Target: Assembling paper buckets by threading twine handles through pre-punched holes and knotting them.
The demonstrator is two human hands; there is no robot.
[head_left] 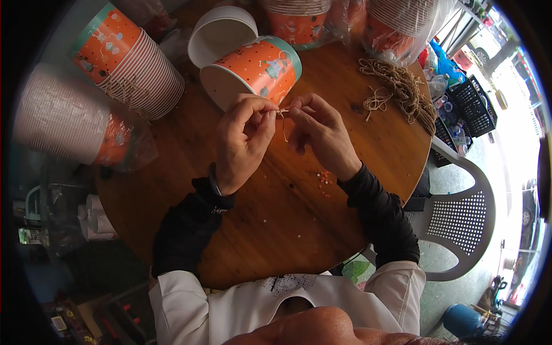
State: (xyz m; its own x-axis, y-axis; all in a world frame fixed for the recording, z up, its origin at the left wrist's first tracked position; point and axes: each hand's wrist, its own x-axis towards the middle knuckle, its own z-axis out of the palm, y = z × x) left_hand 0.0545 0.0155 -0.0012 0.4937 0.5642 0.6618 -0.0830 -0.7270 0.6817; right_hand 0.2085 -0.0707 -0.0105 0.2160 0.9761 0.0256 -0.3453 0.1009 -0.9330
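Both hands meet over the middle of the table, just in front of an orange paper bucket [253, 66] lying on its side. My left hand [244, 135] pinches one part of a short piece of tan twine [284, 123] between thumb and fingertips. Close beside it, my right hand [322, 126] pinches the same twine with thumb and forefinger. A loose end of the twine hangs down between the hands. The bucket has a green rim band and printed pictures; its near edge is partly behind my left hand.
Stacked orange buckets [144, 69] stand at the left, beside a plastic-wrapped stack [63, 118]. A white bucket [221, 37] lies behind. A twine bundle [402, 92] rests at the table's right edge. Small orange bits [324, 179] dot the wooden table [259, 230]. A grey chair [460, 218] stands at right.
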